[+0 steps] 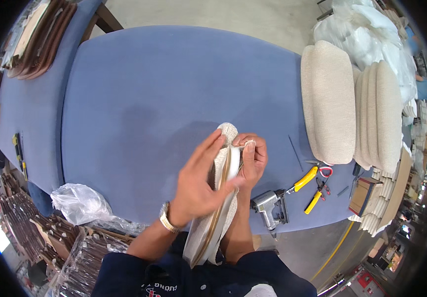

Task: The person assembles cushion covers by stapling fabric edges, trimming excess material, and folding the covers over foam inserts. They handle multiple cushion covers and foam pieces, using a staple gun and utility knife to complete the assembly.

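A padded panel (pixel 218 208) stands on edge in front of my body, showing beige woven fabric, a white foam layer and a thin brown board between. My left hand (pixel 196 185) grips it from the left, fingers stretched along its side and thumb across its edge. At the panel's far end, my right hand (pixel 254 161) pinches the loose edge of the fabric cover (pixel 248 143) between thumb and fingers. To the right of my hands, a grey staple gun (pixel 271 208) lies on the blue padded table (pixel 174 74).
Yellow-handled pliers (pixel 305 179) and yellow-and-red cutters (pixel 316 198) lie past the staple gun. Beige covered pads (pixel 328 101) are stacked at the right, near clear plastic wrapping (pixel 361 32). Brown boards (pixel 43 42) stack at far left; a plastic bag (pixel 81 204) sits at the near-left edge.
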The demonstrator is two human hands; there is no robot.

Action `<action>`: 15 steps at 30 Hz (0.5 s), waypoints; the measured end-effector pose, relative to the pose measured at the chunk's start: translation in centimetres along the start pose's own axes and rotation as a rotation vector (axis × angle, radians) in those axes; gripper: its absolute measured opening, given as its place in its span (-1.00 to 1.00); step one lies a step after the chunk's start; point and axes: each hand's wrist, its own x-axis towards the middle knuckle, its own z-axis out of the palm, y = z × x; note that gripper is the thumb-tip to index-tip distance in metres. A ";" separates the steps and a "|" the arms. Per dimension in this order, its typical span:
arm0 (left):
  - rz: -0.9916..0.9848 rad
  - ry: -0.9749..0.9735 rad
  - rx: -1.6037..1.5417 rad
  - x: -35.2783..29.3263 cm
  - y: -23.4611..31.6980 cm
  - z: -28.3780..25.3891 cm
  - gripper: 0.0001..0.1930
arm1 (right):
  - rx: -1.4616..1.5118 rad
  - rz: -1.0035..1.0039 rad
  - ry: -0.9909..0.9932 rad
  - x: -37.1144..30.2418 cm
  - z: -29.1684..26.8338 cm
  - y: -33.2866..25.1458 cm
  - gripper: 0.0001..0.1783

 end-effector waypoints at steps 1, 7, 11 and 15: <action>-0.048 0.014 0.061 -0.7 1.3 0.7 -0.59 | -0.004 0.003 0.003 -0.1 0.3 0.0 -0.83; 0.016 0.119 0.170 -0.5 -1.4 1.8 -0.56 | -0.110 -0.106 -0.024 0.6 0.6 0.0 -0.86; 0.034 0.177 0.152 0.0 -2.5 1.9 -0.54 | -0.175 -0.082 0.029 0.9 1.5 0.6 -0.86; -0.042 0.178 0.162 0.7 -2.6 1.4 -0.58 | -0.303 0.007 0.043 1.2 2.6 0.0 -0.82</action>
